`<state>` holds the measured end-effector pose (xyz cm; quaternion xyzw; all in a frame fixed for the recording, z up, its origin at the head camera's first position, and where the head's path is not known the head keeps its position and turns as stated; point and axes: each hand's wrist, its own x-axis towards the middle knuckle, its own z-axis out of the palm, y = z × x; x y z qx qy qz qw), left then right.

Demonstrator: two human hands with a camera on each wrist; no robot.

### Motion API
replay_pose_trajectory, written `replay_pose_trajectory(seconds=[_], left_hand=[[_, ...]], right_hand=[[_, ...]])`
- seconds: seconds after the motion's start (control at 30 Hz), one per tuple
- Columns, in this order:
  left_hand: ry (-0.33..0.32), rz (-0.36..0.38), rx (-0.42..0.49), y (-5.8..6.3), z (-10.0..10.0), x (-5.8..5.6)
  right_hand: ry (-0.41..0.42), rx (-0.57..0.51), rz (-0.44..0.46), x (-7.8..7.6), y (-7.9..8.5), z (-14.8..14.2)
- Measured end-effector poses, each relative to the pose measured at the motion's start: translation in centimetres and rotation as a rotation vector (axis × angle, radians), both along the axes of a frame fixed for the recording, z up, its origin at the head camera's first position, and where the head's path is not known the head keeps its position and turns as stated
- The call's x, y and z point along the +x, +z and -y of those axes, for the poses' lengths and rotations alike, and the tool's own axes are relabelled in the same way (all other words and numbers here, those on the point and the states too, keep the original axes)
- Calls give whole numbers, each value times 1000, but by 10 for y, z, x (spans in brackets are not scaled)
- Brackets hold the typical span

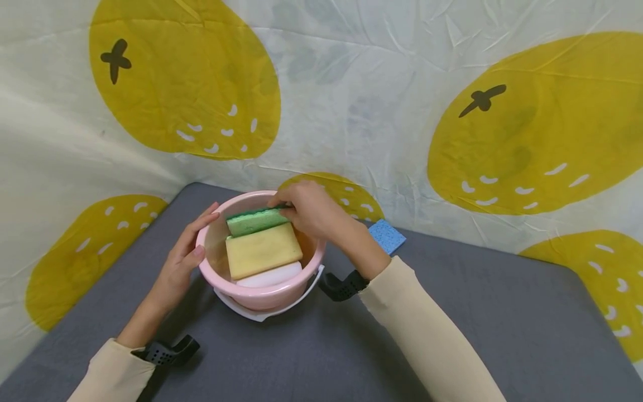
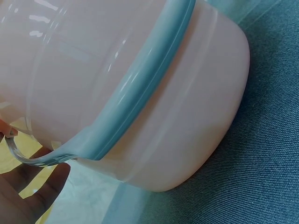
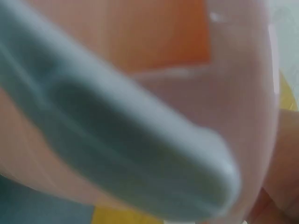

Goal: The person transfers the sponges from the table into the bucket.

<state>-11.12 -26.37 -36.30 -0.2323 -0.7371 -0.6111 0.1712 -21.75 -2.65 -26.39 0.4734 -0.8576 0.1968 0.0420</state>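
A pink bucket [image 1: 261, 297] with a pale handle [image 1: 258, 316] stands on a grey surface. Inside it are a green sponge [image 1: 256, 221] with a wavy edge, a yellow sponge [image 1: 263, 251] and a whitish block [image 1: 271, 276]. My left hand [image 1: 183, 251] rests against the bucket's left rim, thumb and fingers spread; in the left wrist view, part of this hand [image 2: 35, 198] shows beside the handle. Reaching over the far right rim, my right hand [image 1: 311, 206] pinches the green sponge's right end. The right wrist view is blurred, mostly bucket and handle.
A blue speckled sponge [image 1: 387, 237] lies behind the right forearm, near the back edge of the grey surface [image 1: 482, 312]. A pale cloth [image 1: 351, 100] with large yellow fruit prints hangs behind and along the left side.
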Motion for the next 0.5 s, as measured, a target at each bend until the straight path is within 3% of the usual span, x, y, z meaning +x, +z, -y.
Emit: replay_pose_trajectory(seconds=[0.3, 0.5], left_hand=[[-4, 5, 0, 4, -2, 3], [-1, -5, 2, 18, -11, 10]], right_hand=[[-20, -3, -88, 9, -10, -3], [15, -11, -40, 9, -13, -7]])
